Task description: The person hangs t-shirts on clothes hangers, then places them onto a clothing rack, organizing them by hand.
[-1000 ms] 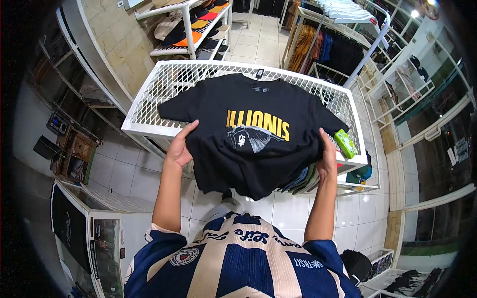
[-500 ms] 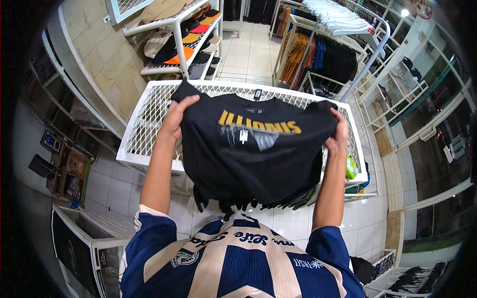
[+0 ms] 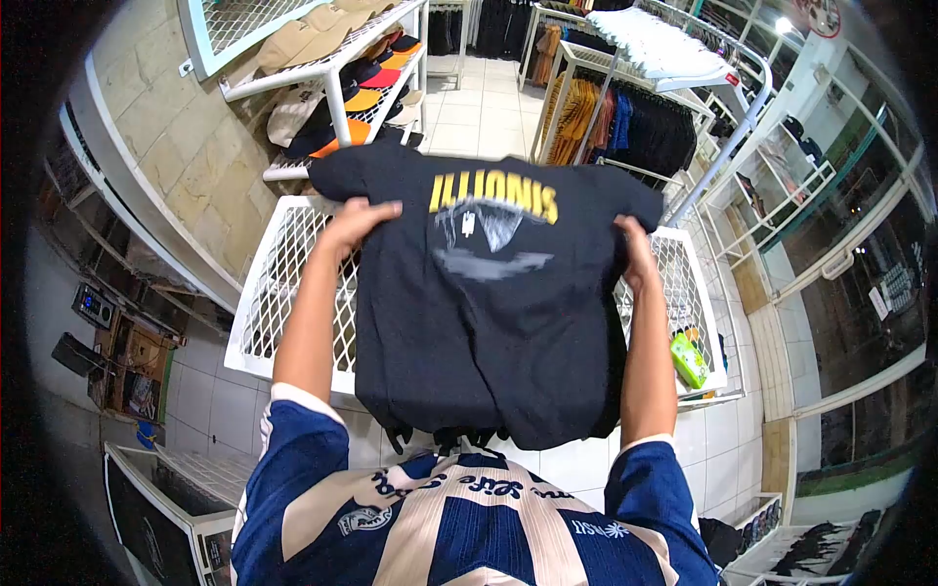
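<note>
A black T-shirt point(image 3: 489, 322) with yellow lettering and a grey-white print hangs spread between my hands, its hem toward my body. My left hand point(image 3: 357, 227) grips its left side just below the sleeve, and my right hand point(image 3: 637, 256) grips the opposite side below the other sleeve. A small white tag lies on the print. Under the shirt stands a white mesh-topped table point(image 3: 269, 332), its middle hidden by the cloth. The fingertips behind the fabric are out of sight.
A green packet point(image 3: 689, 359) lies on the table's right end. Caps point(image 3: 366, 98) fill a white shelf at the back left. Clothes hang on a rack point(image 3: 645, 127) at the back right, with white hangers point(image 3: 655, 39) above. Glass doors point(image 3: 850, 273) stand on the right.
Both hands have lifted and spread the T-shirt away from me. Its sleeves and collar now reach past the table's far edge, and more of the print shows.
</note>
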### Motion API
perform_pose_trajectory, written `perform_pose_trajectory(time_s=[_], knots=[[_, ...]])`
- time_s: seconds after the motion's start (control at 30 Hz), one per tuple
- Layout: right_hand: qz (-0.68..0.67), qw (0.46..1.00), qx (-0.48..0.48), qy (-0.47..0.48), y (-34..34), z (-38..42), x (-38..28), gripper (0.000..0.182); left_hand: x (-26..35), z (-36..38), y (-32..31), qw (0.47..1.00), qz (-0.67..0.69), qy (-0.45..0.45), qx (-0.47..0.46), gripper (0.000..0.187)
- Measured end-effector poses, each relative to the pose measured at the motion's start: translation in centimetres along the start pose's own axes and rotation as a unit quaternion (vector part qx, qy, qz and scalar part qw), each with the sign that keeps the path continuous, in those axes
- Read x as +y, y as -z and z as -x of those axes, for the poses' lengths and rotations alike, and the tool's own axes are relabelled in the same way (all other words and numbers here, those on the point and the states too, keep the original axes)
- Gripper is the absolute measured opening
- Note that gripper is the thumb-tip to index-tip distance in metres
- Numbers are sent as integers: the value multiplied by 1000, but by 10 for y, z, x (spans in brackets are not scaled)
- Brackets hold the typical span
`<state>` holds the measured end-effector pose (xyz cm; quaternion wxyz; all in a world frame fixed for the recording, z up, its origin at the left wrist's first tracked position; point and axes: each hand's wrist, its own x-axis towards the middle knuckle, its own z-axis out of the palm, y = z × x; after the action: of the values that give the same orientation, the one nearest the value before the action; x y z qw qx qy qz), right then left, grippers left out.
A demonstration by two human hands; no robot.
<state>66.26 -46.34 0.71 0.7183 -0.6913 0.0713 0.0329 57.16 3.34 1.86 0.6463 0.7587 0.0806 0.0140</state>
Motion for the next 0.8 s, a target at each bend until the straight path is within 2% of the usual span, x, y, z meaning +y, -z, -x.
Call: perform_pose_trajectory(time_s=[0.03, 0.1, 0.17, 0.2, 0.23, 0.27, 0.3, 0.33, 0.37, 0.43, 0.47, 0.5, 0.53, 0.57, 0.63, 0.7, 0.77, 0.8], knots=[[136, 991, -12, -2, 16, -19, 29, 61, -10, 0, 5, 989, -102, 109, -16, 34], [212, 974, 69, 37, 2, 2, 37, 69, -18, -2, 4, 988, -106, 110, -32, 14], [177, 981, 67, 46, -2, -12, 32, 69, -12, -10, 3, 997, 7, 78, 17, 10], [242, 960, 123, 68, -4, -18, 30, 71, -23, -27, 5, 998, 19, 40, 50, 28], [305, 931, 177, 90, -6, -21, 30, 73, -39, -35, 6, 998, 18, 40, 50, 28], [324, 926, 172, 92, -6, -23, 32, 79, -41, -35, 3, 994, -53, 39, 90, 43], [367, 917, 148, 55, -7, -17, 28, 83, -24, -24, -6, 983, -123, 35, 131, 59], [373, 920, 105, 62, -5, -7, 28, 85, -12, -2, -11, 984, -150, 65, 77, 86], [380, 921, 62, 65, -4, 16, 23, 88, -23, 10, -11, 982, -176, 38, 50, 90], [425, 902, 2, 69, 5, 58, 18, 93, -23, 61, -17, 976, -216, -1, 17, 95], [424, 903, -1, 76, 6, 90, 11, 95, -10, 96, -22, 977, -212, 9, -10, 96], [422, 903, -6, 82, 9, 118, 12, 96, -22, 123, -27, 985, -165, -44, -17, 95], [411, 906, -26, 100, 23, 128, 31, 95, -13, 158, -35, 986, -162, -22, -17, 95], [440, 896, -10, 49, 15, 171, 7, 94, -25, 186, -39, 966, -240, -94, 16, 98], [451, 886, 13, 106, 25, 219, 16, 91, -14, 242, -54, 953, -292, -74, 29, 95], [383, 918, 15, 100, 31, 255, 24, 88, -9, 282, -72, 946, -311, -62, 66, 92], [409, 905, 33, 113, 38, 279, 37, 83, -13, 305, -79, 937, -331, -49, 100, 89], [404, 910, 43, 82, 40, 289, 36, 83, -20, 311, -80, 941, -309, -46, 127, 86]])
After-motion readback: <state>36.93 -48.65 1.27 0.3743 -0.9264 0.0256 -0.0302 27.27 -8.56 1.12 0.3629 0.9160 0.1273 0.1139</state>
